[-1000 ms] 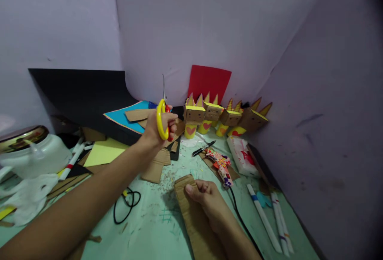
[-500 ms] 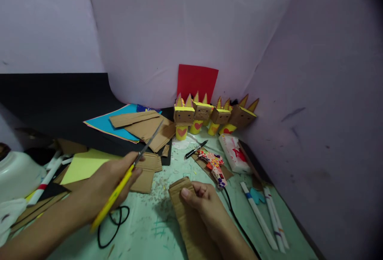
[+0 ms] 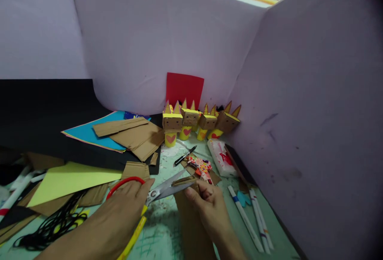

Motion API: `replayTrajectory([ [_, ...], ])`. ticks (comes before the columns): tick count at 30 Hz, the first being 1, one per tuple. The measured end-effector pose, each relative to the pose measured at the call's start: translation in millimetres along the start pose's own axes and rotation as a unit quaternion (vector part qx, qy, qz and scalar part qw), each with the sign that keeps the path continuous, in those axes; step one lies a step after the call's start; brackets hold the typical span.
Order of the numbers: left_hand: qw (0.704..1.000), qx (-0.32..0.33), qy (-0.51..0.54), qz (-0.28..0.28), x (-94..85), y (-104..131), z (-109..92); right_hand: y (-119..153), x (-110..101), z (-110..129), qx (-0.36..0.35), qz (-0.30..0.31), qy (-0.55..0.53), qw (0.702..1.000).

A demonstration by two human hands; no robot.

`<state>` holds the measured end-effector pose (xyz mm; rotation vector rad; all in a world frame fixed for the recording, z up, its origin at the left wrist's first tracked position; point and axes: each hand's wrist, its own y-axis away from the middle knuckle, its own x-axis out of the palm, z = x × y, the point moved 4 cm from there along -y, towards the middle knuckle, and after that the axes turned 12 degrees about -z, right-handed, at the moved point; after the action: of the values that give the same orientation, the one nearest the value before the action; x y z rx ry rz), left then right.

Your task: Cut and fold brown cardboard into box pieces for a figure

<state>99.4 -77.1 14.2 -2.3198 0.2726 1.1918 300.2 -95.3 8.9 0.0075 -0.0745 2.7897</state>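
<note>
My left hand (image 3: 127, 206) grips scissors (image 3: 154, 194) that have one red and one yellow handle. Their blades are parted around the top end of a folded strip of brown cardboard (image 3: 193, 226). That strip is pinched near its top between the thumb and fingers of my right hand (image 3: 209, 204), and its lower part hangs toward the bottom of the view. Behind my right hand lies a flower-patterned glue gun (image 3: 201, 167) on a cardboard scrap, next to a black pen (image 3: 184, 156).
Several cardboard figures (image 3: 172, 123) with pointed ears stand at the back before a red sheet (image 3: 184, 88). White markers (image 3: 245, 218) and a white packet (image 3: 222, 157) lie right. Cardboard pieces (image 3: 140, 136), yellow paper (image 3: 74, 178) and black cord (image 3: 56, 222) lie left.
My left hand has brought the scissors right and down to the cardboard, and the blades have opened around its top end. The view has shifted, showing a framed picture above and more black cord.
</note>
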Motion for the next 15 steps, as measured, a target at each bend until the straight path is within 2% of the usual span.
replayTrajectory([
  [4,0.999,0.014,0.014,0.034,-0.9,-4,2,3,3,2,0.014,0.019,0.020,1.000],
  [6,0.998,-0.001,0.022,0.054,3.3,-5,7,5,4,2,0.014,0.023,0.029,0.999],
  [10,0.998,-0.041,0.016,0.053,6.8,-7,11,6,5,2,0.007,0.038,0.019,0.999],
  [15,0.998,-0.016,0.004,0.067,-3.6,-6,2,6,4,4,0.000,0.037,0.021,0.999],
])
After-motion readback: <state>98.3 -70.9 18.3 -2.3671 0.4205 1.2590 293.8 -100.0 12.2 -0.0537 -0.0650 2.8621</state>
